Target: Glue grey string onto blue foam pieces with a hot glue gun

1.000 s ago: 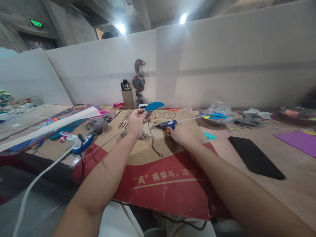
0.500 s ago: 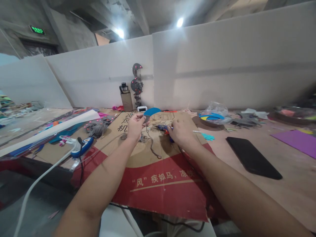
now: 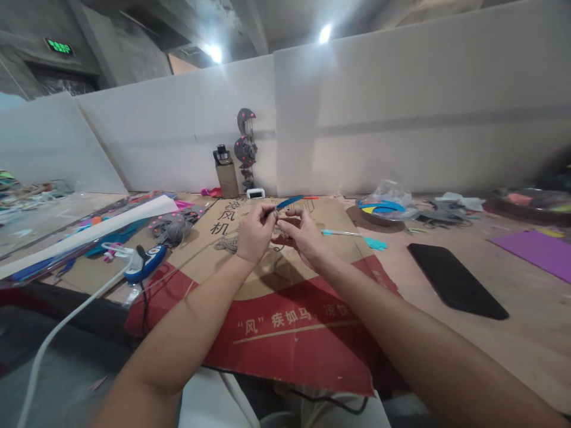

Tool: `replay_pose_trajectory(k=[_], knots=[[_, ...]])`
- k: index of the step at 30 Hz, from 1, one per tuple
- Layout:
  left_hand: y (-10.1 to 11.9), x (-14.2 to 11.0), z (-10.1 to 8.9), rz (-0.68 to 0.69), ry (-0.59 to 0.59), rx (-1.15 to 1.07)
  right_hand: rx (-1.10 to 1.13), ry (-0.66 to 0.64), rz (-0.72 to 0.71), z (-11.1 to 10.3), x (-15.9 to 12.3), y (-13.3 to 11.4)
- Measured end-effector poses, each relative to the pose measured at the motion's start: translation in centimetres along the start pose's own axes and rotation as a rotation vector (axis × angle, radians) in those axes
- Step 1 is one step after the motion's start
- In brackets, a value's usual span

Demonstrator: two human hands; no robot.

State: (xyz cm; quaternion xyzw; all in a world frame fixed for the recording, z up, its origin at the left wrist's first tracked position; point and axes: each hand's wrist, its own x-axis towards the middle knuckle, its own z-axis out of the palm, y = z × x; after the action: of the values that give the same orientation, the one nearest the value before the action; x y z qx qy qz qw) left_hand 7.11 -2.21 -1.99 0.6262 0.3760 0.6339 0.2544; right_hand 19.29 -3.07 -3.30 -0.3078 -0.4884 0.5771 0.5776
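Observation:
Over the cardboard sheet (image 3: 297, 339), my left hand (image 3: 256, 233) pinches a thin curved blue piece (image 3: 289, 202), now seen almost edge-on. My right hand (image 3: 303, 235) is close against it, fingers curled and tips together at the lower end of the blue piece. What those right fingertips hold is hidden. A strand of grey yarn (image 3: 278, 248) shows just below the hands. More grey yarn (image 3: 227, 244) lies bunched on the cardboard, left of my left hand.
A bottle (image 3: 226, 175) and a grey hanging ornament (image 3: 245, 145) are by the back panel. Left are a power strip (image 3: 146, 263) with a white cable and a grey yarn bundle (image 3: 176, 226). Right are a black phone (image 3: 457, 279), a plastic-covered dish (image 3: 383, 214) and a purple sheet (image 3: 535, 255).
My right hand has moved left from the blue-and-orange tool to meet my left hand. The blue piece has turned from its broad face to nearly edge-on. That tool no longer shows.

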Motion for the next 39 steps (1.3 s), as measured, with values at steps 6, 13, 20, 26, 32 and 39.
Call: replay_pose_trajectory(k=[6,13,20,26,32,39], knots=[[-0.8,0.5,0.7,-0.185,-0.014,-0.208,-0.266,0.021,-0.184,0.0,-0.2,-0.2],[-0.3,0.4,1.0,-0.35,-0.006,-0.461,-0.605,0.06,-0.392,-0.4,-0.7,-0.5],[0.4,0.2,1.1,-0.384,-0.02,-0.537,-0.76,0.11,-0.506,-1.0,-0.7,-0.5],[0.5,0.3,1.1,-0.428,-0.014,-0.61,-0.895,0.067,-0.647,-1.3,-0.6,-0.2],[0.6,0.3,1.0,-0.475,-0.013,-0.666,-0.975,0.043,-0.74,-1.9,-0.2,0.3],[0.9,0.3,0.9,-0.474,-0.017,-0.689,-0.996,0.037,-0.813,-2.8,0.5,0.6]])
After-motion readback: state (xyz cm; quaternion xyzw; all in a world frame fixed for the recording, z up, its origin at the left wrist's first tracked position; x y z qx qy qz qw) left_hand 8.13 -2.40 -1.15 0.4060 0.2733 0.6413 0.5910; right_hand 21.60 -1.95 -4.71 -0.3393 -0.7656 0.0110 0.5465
